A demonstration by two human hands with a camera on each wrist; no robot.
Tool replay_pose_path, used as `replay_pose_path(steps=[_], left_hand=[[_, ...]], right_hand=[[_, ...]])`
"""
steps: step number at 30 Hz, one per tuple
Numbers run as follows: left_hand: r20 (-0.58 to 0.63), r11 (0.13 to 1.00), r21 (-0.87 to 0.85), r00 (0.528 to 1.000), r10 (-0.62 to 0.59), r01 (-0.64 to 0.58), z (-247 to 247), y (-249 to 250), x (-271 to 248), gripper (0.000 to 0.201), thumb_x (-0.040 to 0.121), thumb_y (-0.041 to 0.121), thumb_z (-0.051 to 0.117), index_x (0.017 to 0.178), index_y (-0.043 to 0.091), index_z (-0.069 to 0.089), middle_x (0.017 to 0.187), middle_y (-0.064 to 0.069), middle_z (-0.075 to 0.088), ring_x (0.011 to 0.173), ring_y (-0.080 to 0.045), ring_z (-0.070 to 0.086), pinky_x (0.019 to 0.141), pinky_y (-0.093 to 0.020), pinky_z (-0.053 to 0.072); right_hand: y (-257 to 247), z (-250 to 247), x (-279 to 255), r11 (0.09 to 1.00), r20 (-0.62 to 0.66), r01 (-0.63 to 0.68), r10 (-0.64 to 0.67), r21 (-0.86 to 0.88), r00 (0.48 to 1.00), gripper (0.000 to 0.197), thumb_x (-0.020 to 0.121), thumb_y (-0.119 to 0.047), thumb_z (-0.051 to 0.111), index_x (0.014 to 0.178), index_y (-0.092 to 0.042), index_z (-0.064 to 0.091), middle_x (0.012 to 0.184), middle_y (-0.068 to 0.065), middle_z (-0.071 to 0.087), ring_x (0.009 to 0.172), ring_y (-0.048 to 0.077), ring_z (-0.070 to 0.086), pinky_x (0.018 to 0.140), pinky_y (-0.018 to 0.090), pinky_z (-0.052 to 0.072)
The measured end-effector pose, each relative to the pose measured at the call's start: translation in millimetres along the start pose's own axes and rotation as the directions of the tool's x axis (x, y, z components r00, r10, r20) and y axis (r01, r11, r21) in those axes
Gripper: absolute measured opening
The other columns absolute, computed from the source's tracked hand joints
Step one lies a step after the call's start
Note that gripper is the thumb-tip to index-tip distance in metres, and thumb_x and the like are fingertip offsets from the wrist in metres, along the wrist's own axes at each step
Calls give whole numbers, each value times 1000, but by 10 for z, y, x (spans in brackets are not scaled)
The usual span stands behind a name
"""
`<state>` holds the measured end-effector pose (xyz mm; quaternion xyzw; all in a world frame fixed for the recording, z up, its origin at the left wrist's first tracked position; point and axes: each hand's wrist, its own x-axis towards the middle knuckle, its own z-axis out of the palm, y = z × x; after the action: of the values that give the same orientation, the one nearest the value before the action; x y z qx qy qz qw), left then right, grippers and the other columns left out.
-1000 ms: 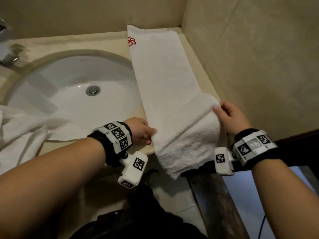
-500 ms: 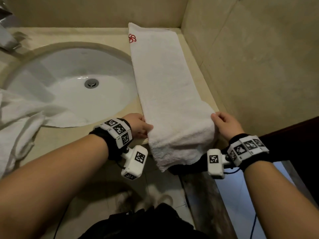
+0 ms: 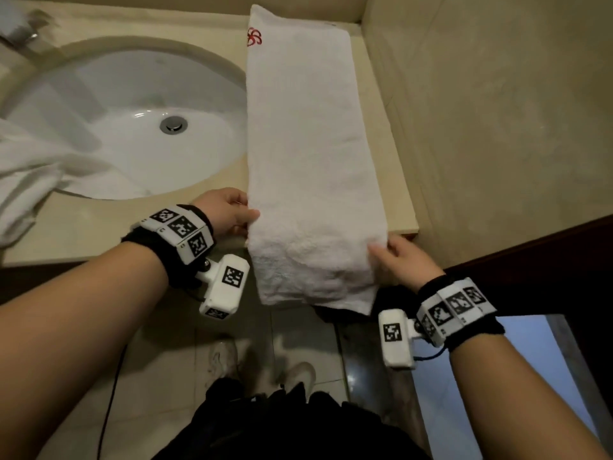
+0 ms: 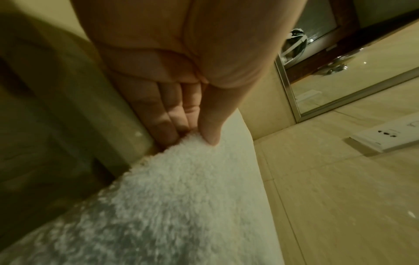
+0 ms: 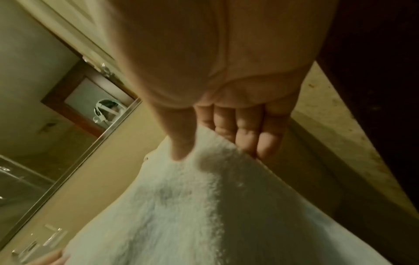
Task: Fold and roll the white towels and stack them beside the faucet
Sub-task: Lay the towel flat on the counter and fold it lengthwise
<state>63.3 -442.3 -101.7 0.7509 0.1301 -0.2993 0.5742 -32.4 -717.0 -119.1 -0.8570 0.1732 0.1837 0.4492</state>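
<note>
A long white towel, folded into a narrow strip with a red flower mark at its far end, lies on the beige counter right of the sink. Its near end hangs over the counter's front edge. My left hand pinches the towel's left edge between thumb and fingers at the counter edge. On the other side my right hand pinches the right edge, thumb on top and fingers underneath. The faucet shows only partly at the far left.
The white oval sink fills the counter's left part. Another white towel lies crumpled over its left rim. A tiled wall stands close on the right. Below are the tiled floor and my shoes.
The rolled-up near end of the towel has been undone and now hangs flat over the counter edge. Both hands moved toward me along the towel's edges, the right one lower.
</note>
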Motion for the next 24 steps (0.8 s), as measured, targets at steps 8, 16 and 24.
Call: replay_pose_path(steps=[8,16,24], left_hand=[[-34,999,40,999,9,-8,31,-51,19,15,83,-4,58,81,9,51,68,-4,47,61,-15,50,42,-12,49],[-53,995,96,998,-26,31,57,-32,63,18,88,18,58,74,11,50,65,-7,50,47,-12,52,47,-18,51],[-77,960,274,996,-39,59,108,-3,87,28,85,14,62,64,11,45,60,-8,49,53,-17,49,44,-20,48]], right_hand=[[94,-2,61,977,-59,-94,84,-194,995,20,92,-21,49,102,-5,57,91,12,61,85,25,56,77,33,42],[47,69,89,994,-176,-95,104,58,979,24,90,-38,50,78,-18,51,69,-5,50,70,14,49,63,26,36],[3,-5,290,969,-325,-158,90,-190,942,23,93,-29,42,83,-10,50,82,7,54,81,25,50,72,30,35]])
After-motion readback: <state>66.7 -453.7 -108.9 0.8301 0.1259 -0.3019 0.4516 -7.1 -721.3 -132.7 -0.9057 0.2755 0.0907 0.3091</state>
